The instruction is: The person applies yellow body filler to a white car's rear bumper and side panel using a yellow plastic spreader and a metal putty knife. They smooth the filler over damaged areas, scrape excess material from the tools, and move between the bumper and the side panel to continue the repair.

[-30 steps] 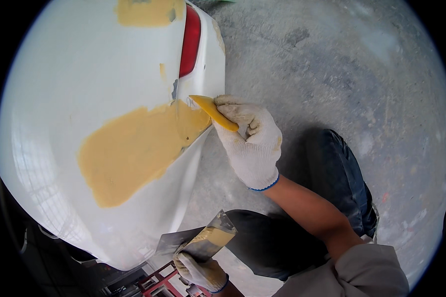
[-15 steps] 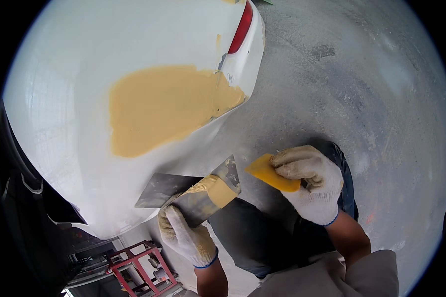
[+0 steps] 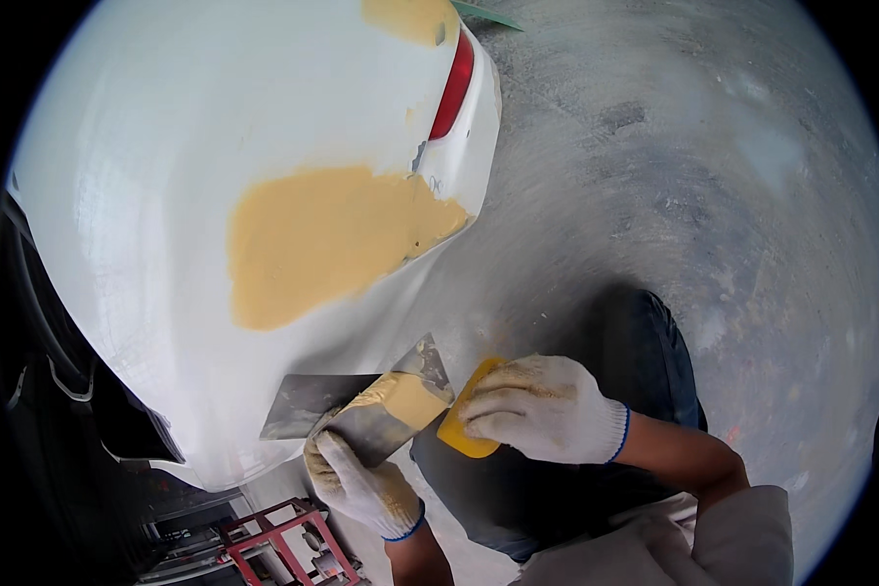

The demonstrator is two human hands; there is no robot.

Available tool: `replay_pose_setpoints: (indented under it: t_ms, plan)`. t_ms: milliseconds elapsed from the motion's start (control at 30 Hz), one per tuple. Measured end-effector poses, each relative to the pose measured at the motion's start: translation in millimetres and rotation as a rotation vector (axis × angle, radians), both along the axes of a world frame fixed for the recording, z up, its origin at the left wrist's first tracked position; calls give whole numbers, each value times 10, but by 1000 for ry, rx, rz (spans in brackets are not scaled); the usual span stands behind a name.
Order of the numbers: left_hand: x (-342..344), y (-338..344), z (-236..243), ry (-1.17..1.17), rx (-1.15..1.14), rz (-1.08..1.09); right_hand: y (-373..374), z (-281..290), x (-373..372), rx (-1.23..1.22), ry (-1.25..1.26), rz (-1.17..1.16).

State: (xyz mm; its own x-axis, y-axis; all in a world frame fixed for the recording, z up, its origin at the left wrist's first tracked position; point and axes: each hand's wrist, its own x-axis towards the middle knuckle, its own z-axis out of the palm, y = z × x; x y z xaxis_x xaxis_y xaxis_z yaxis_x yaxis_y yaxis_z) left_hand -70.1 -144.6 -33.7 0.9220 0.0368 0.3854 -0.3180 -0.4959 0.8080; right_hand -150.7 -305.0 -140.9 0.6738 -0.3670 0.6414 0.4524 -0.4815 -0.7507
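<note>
Slantwise, yellow spreader, long edge leftward

The right grip partly hides the yellow spreader; the top edge crops a green object.

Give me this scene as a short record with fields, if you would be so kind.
Left hand: white glove, holding grey plates with tan paste
Right hand: white glove, gripping yellow spreader close to the paste; contact unclear
Car body: white, with large tan patch and smaller patch at top
Nearby: red light on the car, grey floor, red frame at lower left
</note>
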Motion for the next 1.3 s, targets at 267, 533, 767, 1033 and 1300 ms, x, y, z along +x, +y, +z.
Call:
replay_pose_setpoints:
  t_ms: [267,533,767,1033,1300]
  plan:
    - [40,533,-183,-74,125,118,-567,21,740,783,78,-380]
    - [-1,577,-224,-39,274,116,-368,6,1057,494,-140,-589]
    - [9,496,-246,-41,184,38,-372,20,1069,503,-156,-563]
    - [-22,455,-247,47,152,95,-140,-59,1105,523,-189,-532]
    - [-35,407,-256,74,-117,133,-157,-369,1041,284,-265,-546]
